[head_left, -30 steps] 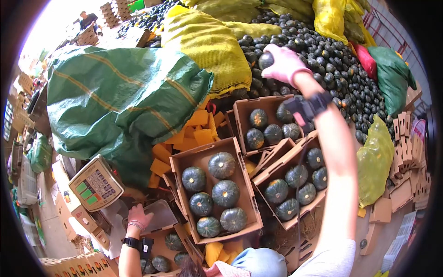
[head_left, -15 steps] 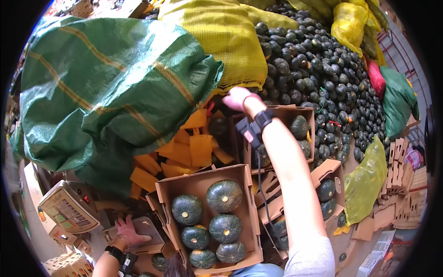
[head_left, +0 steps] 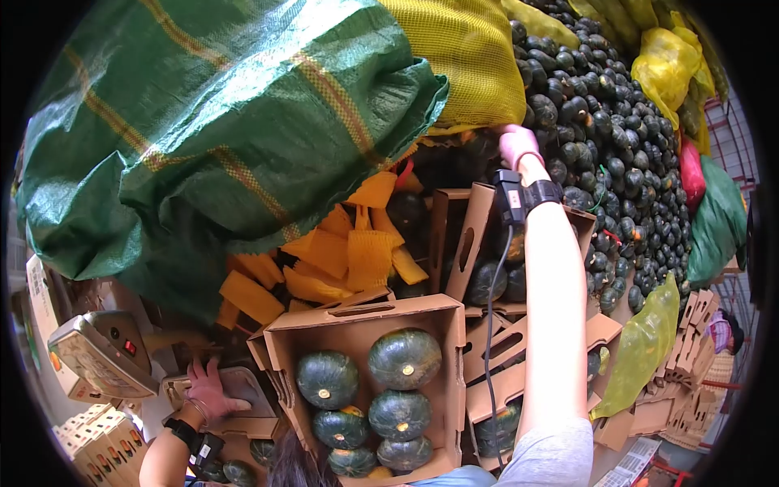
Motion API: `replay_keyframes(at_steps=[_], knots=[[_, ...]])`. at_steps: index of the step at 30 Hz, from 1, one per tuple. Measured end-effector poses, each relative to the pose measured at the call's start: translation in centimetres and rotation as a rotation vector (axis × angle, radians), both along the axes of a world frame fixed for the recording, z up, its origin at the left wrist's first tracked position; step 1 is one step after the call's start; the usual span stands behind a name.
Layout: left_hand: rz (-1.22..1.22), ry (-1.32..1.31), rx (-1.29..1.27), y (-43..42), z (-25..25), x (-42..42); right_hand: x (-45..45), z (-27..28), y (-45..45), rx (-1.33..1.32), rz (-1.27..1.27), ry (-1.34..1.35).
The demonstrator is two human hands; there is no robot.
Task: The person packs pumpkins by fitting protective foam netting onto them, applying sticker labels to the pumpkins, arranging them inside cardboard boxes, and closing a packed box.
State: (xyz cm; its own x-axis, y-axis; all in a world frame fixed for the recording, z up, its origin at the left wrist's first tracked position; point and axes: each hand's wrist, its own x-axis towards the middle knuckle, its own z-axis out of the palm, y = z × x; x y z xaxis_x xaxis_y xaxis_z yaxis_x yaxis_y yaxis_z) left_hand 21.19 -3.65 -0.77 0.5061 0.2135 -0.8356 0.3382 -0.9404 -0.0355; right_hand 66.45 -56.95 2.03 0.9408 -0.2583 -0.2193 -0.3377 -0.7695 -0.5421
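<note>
My right hand [head_left: 519,144], pink-gloved, reaches to the lower edge of the yellow mesh sack [head_left: 466,61], beside the heap of dark green squashes [head_left: 604,146]. Its fingers are mostly hidden, and whatever they may touch cannot be made out. With fingers spread, my left hand [head_left: 213,391] rests on the metal scale tray [head_left: 243,390] at lower left. Between my arms stands an open cardboard box [head_left: 365,316] holding several green squashes [head_left: 404,359]. Another box [head_left: 580,231] with squashes lies partly under my right forearm.
A large green tarp sack [head_left: 203,122] fills the upper left. Orange foam sheets [head_left: 369,252] lie below it. The scale's display unit [head_left: 105,353] stands at lower left. Flattened cartons [head_left: 690,341] and a yellow-green mesh bag [head_left: 645,349] are at right.
My right hand, which held a squash a second ago, came down toward the boxes, then moved right and up to the sack's edge. My left hand stays on the tray. The view has shifted.
</note>
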Motion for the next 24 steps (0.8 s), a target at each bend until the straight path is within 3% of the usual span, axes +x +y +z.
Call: replay_keyframes(at_steps=[1,2,3,5,6,9,12,16,18,19,20,22,24], knots=[[-0.003,-0.005,0.002,0.1,-0.1,-0.1,-0.4,0.8,0.0,0.299,-0.282,0.024],[-0.008,-0.007,0.013,0.1,-0.2,-0.1,1.1,-0.8,-1.4,0.282,0.008,0.021],[-0.014,-0.007,0.02,0.2,-0.4,-0.1,1.8,-2.6,-2.8,0.439,-0.143,0.118],[-0.013,-0.022,0.014,0.0,-0.6,-0.2,-2.5,2.1,3.2,0.776,-0.363,0.176],[-0.005,-0.036,0.007,0.0,-0.5,-0.2,-1.0,0.2,2.5,0.668,-0.408,0.152],[-0.011,-0.042,0.014,0.3,-0.3,-0.4,-3.2,2.9,4.5,0.77,-0.581,0.218],[-0.012,-0.047,0.013,0.1,-0.6,-0.4,-3.4,2.6,4.5,0.71,-0.578,0.243],[0.009,-0.039,0.028,-0.5,0.0,0.2,-3.4,2.2,3.8,0.856,-0.527,0.223],[0.026,-0.013,0.042,-0.8,0.3,0.5,-1.3,-0.7,0.2,0.788,-0.391,0.229],[0.035,0.005,0.045,-1.0,0.6,0.8,-1.4,-0.3,0.4,0.748,-0.313,0.139],[0.043,0.024,0.046,-1.0,0.7,0.9,-1.2,1.1,-0.4,0.737,-0.349,0.227],[0.037,0.019,0.037,-0.9,0.7,0.7,-3.3,4.6,-0.6,0.877,-0.304,0.045],[0.033,0.005,0.02,-0.9,0.9,0.9,-6.9,9.6,1.3,0.998,-0.15,0.038]])
